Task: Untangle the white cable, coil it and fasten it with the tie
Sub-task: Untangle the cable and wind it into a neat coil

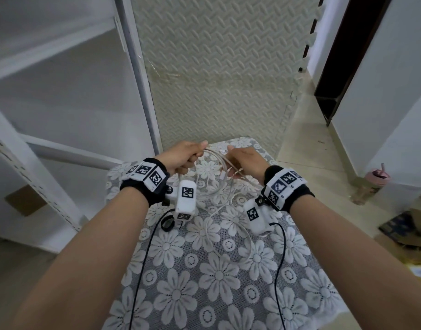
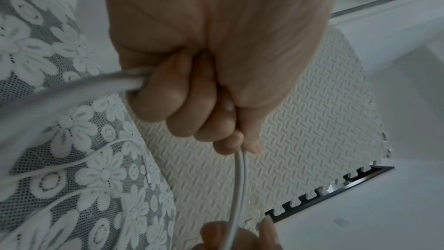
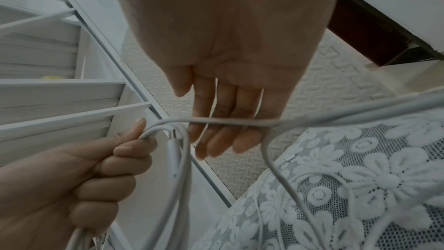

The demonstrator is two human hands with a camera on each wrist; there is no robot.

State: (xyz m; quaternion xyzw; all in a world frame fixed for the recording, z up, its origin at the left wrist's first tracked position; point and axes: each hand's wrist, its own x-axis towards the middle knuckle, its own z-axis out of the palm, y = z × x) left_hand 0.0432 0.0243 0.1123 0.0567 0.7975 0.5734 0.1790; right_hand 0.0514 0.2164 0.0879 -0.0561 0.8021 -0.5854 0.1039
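Left hand (image 1: 184, 155) fisted round bunched loops of white cable (image 1: 215, 184), held above lace tablecloth (image 1: 204, 270). Right hand (image 1: 244, 163) w/ fingers (image 3: 216, 140) straight, 1 strand lying across them. Slack trailing onto cloth. Tie: can't tell.

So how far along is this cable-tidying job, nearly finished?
About midway, it seems. Done: several loops of the white cable are gathered in the left hand, whose grip is closed round them. In hand: the right hand, fingers straight, guides another strand across. Left: loose cable lies on the lace tablecloth, and no tie is on the coil yet.
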